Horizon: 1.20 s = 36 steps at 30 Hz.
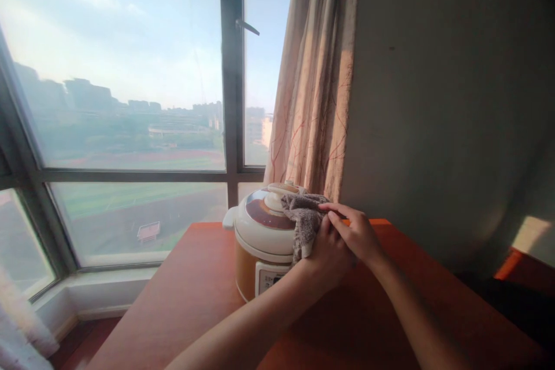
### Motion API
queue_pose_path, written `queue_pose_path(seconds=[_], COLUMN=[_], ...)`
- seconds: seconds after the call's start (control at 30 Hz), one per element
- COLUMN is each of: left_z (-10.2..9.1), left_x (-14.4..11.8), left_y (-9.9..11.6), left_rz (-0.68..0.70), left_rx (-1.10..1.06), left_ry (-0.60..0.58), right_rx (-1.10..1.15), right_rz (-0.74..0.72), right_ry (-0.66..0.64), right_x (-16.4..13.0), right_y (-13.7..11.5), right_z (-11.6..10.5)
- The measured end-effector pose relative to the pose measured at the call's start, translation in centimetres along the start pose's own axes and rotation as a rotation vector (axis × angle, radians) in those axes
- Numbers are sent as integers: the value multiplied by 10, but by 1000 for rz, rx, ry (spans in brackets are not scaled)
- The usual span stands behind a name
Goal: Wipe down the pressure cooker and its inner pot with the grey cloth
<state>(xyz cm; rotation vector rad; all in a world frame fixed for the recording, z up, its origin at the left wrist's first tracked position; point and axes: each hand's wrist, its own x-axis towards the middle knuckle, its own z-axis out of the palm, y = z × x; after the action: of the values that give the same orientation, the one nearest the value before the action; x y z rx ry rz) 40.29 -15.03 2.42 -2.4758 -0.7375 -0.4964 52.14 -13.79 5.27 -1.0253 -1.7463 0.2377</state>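
Both hands point(342, 240) on gray cloth point(303, 217) atop rice cooker point(262, 243)

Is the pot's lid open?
No, the lid sits shut on the pot, with a cloth lying over it.

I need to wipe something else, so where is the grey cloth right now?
In the head view, the grey cloth lies draped over the right side of the rice cooker lid, under both hands, near the curtain.
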Motion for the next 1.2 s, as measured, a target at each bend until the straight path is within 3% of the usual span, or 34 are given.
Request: queue_pose_path(seconds=[0.13, 0.23, 0.3, 0.37, 0.47, 0.57, 0.63, 0.8, 0.9, 1.03, 1.2], left_z=[-33, -55, -60, -56, -42, -22, -7, 21, 25, 22, 21], left_x=[-30, -60, -81, -102, -129, -147, -152, -151, -151, -152, -153], left_y=[-6, -24, -45, -75, -124, -163, -178, -177, -172, -172, -172], left_rz=[287, 246, 45, -257, -619, -853, -962, -1105, -1135, -1153, -1107], left_rx=[-315, -632, -795, -888, -876, -838, -866, -1150, -1254, -1315, -1436], left_ry=[11, 24, 116, 317, 535, 634, 616, 547, 576, 582, 566], right_rx=[0, -45, -93, -132, -205, -283, -296, -288, -236, -175, -138], right_rz=[-3, -116, -187, -216, -229, -256, -277, -223, -184, -129, 3], right_ry=[-82, -61, -21, -5, -23, 0, 28, 161, 268, 386, 356], right_x=[-2, -9, -14, -20, -29, -46, -63, -107, -111, -80, -16], right_y=[3, 9, 12, 11, 3, -7, -10, 3, 14, 19, 30], right_z=[2, 10, 19, 29, 43, 56, 66, 97, 110, 103, 70])
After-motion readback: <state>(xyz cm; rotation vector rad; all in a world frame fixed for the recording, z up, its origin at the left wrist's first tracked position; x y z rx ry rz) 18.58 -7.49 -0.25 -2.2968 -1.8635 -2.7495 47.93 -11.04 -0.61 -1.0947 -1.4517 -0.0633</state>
